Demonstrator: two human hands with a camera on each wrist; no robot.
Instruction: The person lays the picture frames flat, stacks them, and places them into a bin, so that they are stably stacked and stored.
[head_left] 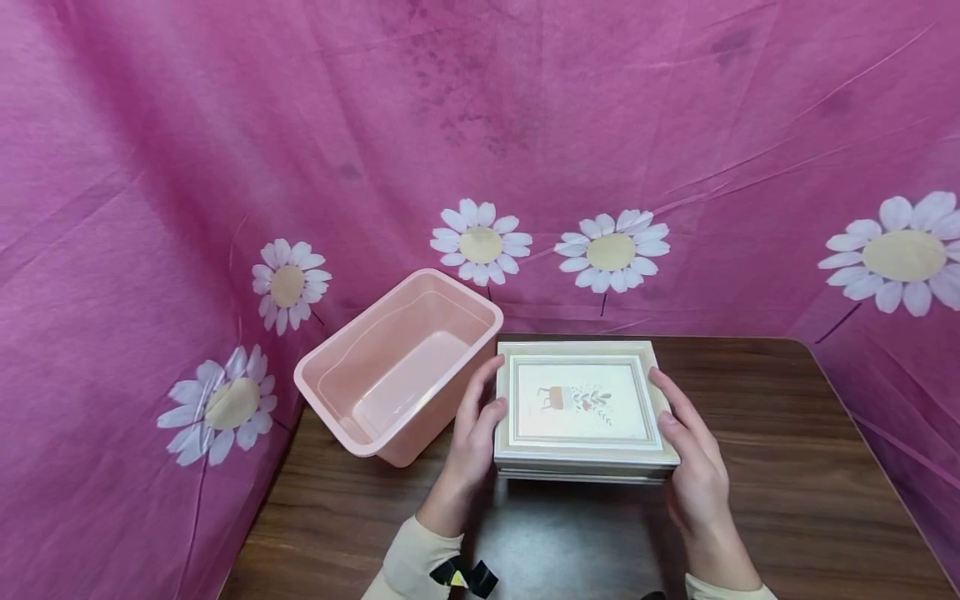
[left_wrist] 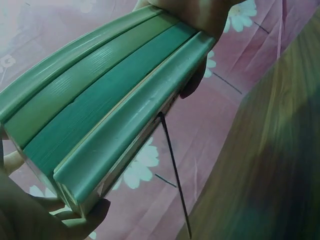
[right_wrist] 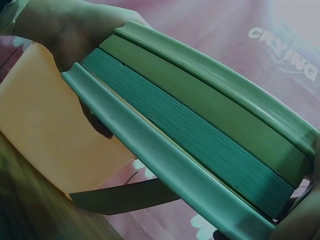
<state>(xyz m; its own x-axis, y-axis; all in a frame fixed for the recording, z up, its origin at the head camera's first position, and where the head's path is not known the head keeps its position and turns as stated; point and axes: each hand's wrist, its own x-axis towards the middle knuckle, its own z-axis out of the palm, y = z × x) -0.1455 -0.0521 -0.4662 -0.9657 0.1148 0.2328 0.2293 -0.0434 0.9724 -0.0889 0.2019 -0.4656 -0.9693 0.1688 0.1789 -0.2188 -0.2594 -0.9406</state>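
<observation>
A cream picture frame (head_left: 577, 350) with a drawing of a potted plant is held above the table, its picture facing up. My left hand (head_left: 474, 437) grips its left edge, thumb at the side, and my right hand (head_left: 697, 467) grips the opposite edge. In the left wrist view, the frame's thick side (left_wrist: 100, 95) shows several layers, tinted green; whether this is one frame or a stack, I cannot tell. Fingers of both hands curl beneath it. A dark flap (right_wrist: 125, 196) hangs from its underside in the right wrist view.
A pink plastic bin (head_left: 465, 367) stands on the left of the brown wooden table (head_left: 810, 467), close beside my left hand. Pink cloth (head_left: 600, 125) printed with white daisies encloses the table at the back and both sides.
</observation>
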